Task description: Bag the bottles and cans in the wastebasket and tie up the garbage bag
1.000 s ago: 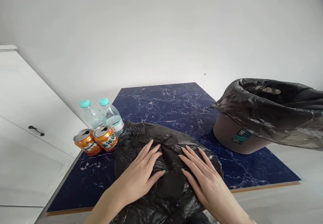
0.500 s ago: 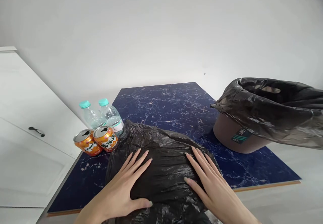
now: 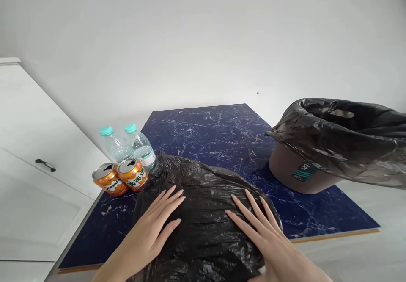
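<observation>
It looks like smoothing work here on the crinkled black plastic bag [image 3: 206, 218], lower centre of the frame, and the next move seems to call for light, even pressure! The bag lies right under the grip: left hand [image 3: 152, 227] and right hand [image 3: 268, 233] splayed wide across it, fingers apart, clasping nothing.

Plastic bag [image 3: 206, 227]: plain black. Surface [image 3: 206, 131]: deep blue, whitish marble veining; edge [image 3: 336, 236] tan. Two cans [image 3: 133, 175]: orange, silver tops [image 3: 123, 167], white and dark lettering. Two bottles [image 3: 139, 146]: clear, turquoise caps [image 3: 130, 128]. Bin [image 3: 283, 167]: grey-brown; label [image 3: 305, 172] dark, teal-striped. Liner [image 3: 333, 144]: black. Cabinet [image 3: 25, 125]: white, black handle [image 3: 39, 161].
</observation>
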Available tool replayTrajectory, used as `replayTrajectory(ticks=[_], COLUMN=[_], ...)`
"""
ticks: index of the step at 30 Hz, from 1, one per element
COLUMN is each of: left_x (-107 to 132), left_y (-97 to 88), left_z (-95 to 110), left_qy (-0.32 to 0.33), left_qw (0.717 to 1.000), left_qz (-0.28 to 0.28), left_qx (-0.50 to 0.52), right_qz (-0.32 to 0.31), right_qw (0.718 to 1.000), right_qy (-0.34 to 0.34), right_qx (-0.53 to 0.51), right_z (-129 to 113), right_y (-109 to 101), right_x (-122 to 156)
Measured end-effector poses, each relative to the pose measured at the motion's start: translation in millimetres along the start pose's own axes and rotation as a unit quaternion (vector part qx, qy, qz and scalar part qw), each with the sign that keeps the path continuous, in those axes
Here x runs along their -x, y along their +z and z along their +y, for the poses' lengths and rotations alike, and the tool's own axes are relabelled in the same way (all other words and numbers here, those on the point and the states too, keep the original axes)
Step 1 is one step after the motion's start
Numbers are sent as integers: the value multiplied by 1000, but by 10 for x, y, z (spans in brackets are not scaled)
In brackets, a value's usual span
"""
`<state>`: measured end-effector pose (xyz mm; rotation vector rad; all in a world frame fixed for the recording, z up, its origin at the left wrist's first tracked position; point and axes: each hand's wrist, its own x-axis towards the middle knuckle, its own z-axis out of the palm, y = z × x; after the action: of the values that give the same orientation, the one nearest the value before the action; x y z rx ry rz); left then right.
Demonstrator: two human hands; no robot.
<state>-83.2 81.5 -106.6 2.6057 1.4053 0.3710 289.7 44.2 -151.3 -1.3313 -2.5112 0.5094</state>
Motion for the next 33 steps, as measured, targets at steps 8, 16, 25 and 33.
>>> replayTrajectory(ticks=[8, 16, 25, 33], left_x=[608, 922, 1004, 638], left_y=[-306, -243, -187, 60], left_z=[-219, -313, -215, 27], left_qy=[-45, -20, -85, -34], left_qw=[998, 999, 995, 994], left_qz=[33, 10, 40, 74], left_qx=[34, -34, -46, -74], right_qz=[52, 75, 81, 91], right_qw=[996, 993, 996, 994], right_qy=[30, 31, 32, 36], right_qx=[71, 80, 13, -51], right_z=[190, 259, 241, 223], right_y=[219, 193, 64, -56], right_x=[185, 278, 342, 382])
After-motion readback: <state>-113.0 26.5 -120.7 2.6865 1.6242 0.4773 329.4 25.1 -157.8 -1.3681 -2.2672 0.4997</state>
